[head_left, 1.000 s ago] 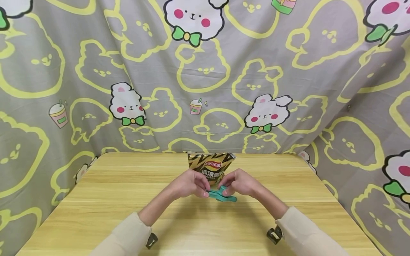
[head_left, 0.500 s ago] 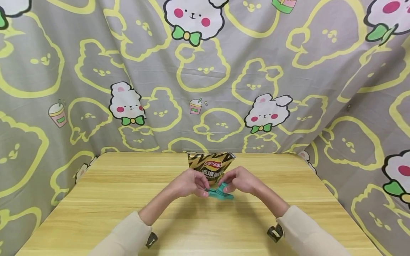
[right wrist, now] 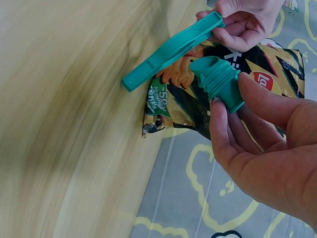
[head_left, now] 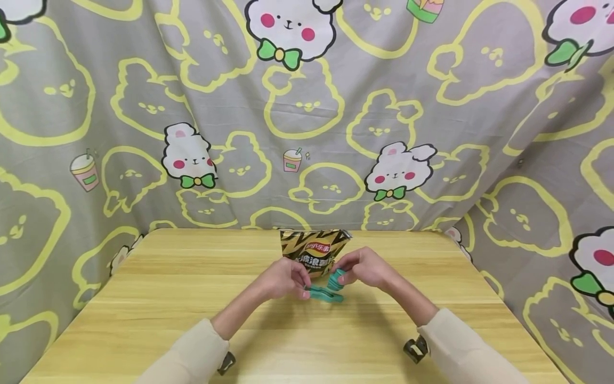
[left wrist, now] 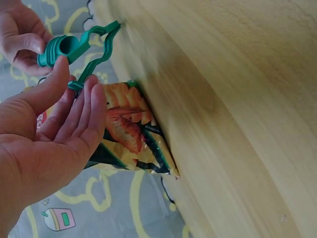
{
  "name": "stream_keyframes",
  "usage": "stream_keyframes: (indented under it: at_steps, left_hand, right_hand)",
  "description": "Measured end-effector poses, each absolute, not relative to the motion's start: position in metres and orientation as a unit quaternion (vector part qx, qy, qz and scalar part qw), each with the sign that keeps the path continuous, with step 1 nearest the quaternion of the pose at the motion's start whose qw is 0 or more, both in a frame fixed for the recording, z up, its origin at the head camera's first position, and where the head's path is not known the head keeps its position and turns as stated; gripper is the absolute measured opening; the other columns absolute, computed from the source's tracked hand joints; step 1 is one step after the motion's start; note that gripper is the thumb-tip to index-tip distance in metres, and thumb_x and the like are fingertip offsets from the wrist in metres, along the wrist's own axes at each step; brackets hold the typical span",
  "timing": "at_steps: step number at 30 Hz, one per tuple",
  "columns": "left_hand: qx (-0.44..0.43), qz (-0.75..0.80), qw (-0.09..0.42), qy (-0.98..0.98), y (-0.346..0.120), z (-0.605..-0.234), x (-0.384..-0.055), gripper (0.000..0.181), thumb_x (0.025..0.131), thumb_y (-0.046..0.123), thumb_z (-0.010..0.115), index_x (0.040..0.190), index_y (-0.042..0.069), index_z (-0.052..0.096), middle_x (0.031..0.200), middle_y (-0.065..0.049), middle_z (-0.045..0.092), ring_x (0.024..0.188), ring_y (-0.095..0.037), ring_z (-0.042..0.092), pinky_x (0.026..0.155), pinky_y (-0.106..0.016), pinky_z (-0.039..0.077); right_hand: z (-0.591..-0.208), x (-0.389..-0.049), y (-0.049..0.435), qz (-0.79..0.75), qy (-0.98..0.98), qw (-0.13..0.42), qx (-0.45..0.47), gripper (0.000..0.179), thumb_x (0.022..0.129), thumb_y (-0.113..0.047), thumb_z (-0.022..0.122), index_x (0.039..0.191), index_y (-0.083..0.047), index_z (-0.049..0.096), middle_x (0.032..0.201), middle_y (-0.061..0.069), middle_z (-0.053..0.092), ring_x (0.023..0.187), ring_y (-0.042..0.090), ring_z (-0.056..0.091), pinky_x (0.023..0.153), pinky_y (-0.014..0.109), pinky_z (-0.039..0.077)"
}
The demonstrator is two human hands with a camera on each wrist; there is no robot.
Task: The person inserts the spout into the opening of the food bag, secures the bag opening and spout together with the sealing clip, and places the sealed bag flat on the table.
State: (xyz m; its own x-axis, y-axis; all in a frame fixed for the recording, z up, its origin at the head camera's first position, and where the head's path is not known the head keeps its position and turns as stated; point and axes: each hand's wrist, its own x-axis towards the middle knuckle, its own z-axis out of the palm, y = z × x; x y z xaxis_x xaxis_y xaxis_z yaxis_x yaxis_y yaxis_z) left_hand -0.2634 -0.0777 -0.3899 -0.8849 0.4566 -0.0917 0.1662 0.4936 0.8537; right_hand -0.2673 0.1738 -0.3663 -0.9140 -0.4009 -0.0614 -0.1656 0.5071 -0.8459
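Observation:
A teal bag clip [head_left: 320, 293] is held over the table by its near end, which my left hand [head_left: 284, 278] pinches between thumb and fingertips. Its two wavy arms spread into a narrow V in the left wrist view, joined at the far end. Thumb and fingers of my right hand [head_left: 368, 268] pinch a teal ribbed pour spout [right wrist: 221, 83] with a round hollow opening. The spout sits beside the clip in the right wrist view, and overlaps one arm in the left wrist view. Right behind both hands stands a black-and-gold Lay's chip bag [head_left: 312, 248].
The wooden table [head_left: 192, 256] runs back to a grey curtain [head_left: 316, 128] printed with yellow outlines and white cartoon animals. Dark wrist cameras show under both cream sleeves [head_left: 192, 349].
My right hand has risen a little to the right with the spout, which now stands more apart from the clip. The clip's far end has shifted left; the chip bag stays put.

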Motion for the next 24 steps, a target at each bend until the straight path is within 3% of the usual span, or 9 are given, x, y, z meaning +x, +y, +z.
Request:
stream_keyframes:
  at_steps: [24]
  left_hand:
    - [0.176,0.434,0.145,0.871,-0.074,-0.413,-0.262,0.023,0.07,-0.008,0.083,0.086,0.004,0.071,0.08,-0.005,0.068,0.073,-0.017,0.063,0.071,-0.031,0.056]
  right_hand:
    - [-0.373,-0.265,0.183,-0.459,0.867,0.132,-0.144,0.022,0.083,-0.006,0.079,0.104,-0.001,0.078,0.095,0.006,0.076,0.086,0.017,0.069,0.088,0.041,0.057]
